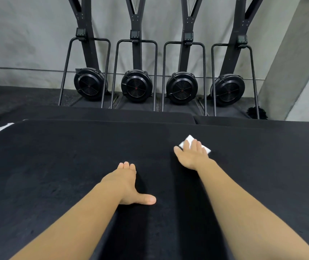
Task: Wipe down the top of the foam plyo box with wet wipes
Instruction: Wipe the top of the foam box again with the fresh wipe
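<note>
Black foam plyo box (56,175) fills the near scene, its top under two flat palms.
Far behind stand four fan machines (136,87); the left hand (125,184) rests spread near centre, thumb out; the right hand (193,156), fingers straight, presses a white wet wipe (189,138) down, farther right.

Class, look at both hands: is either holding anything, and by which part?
The right hand presses the white wet wipe flat against the box top, straight fingers over its middle, not gripping. The left hand rests flat, holding nothing.

Two hands (126,184) (192,156); one white wipe (189,139); four fan machines (90,84) (136,86) (181,88) (227,90); four small monitors (80,32) (135,34) (188,36) (241,38)
</note>
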Demonstrator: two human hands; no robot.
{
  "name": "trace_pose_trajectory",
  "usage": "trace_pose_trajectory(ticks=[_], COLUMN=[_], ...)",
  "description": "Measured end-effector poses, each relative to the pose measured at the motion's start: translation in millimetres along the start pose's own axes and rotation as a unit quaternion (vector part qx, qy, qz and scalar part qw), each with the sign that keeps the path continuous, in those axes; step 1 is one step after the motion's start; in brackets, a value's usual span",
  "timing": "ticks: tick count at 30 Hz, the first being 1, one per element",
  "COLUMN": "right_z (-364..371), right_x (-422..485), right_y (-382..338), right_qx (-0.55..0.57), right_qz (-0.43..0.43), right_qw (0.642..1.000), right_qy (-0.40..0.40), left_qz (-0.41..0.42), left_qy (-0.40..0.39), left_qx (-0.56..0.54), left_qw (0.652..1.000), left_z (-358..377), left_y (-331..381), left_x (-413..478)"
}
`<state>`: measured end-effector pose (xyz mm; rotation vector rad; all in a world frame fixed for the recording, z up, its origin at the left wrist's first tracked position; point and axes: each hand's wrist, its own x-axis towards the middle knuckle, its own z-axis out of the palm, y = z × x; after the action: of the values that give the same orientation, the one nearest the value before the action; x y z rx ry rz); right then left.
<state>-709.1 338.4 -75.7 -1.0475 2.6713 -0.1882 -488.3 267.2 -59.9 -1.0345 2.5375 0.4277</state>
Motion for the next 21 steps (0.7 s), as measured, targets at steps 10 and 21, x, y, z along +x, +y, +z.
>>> trace_pose_trajectory(ticks=[10,21], right_z=[31,4], right_x=[-20,16], right_y=[-123,-14], right_qx=[0.061,0.007], right_qz=[-0.185,-0.16], right_qw=[0.974,0.986], right_qy=[-0.116,-0.041], left_qz=[0.032,-0.008], left_qy=[0.027,-0.009], left_qx=[-0.068,-0.006], left_qw=[0.997,1.0], left_z=[-3,-8], left_y=[2,7], left_x=[-7,-6])
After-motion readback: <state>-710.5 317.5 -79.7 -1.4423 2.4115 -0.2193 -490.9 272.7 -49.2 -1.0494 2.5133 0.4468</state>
